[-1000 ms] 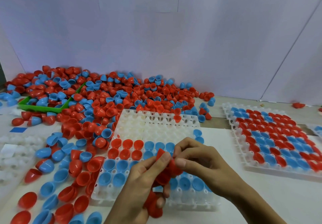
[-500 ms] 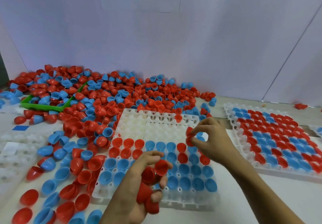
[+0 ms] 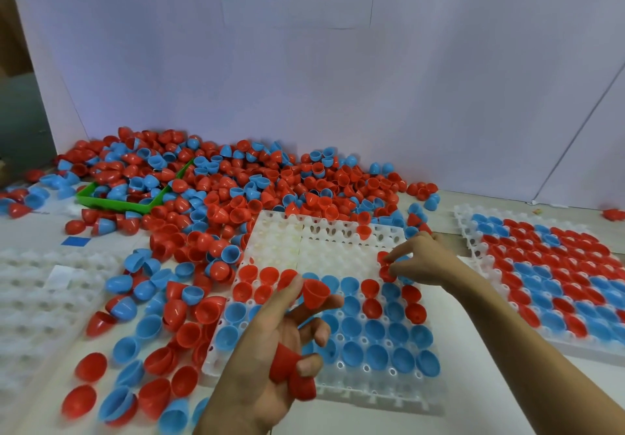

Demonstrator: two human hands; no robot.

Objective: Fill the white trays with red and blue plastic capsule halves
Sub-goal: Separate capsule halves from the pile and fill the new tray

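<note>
Right hand (image 3: pixel 419 260) pinching red half (image 3: pixel 386 272) over white tray (image 3: pixel 338 248) right edge, seating it; left hand (image 3: pixel 270 360) gripping spare red halves (image 3: pixel 316 294), feeding stock close.

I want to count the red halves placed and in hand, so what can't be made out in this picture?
- Head view: the right hand hides the tray cells beneath it; whether its red half is seated is unclear.
- Left hand covers cells below it, and how many nested red halves it grips is hidden by fingers.
- The filled tray at right is cut by the frame edge.
</note>
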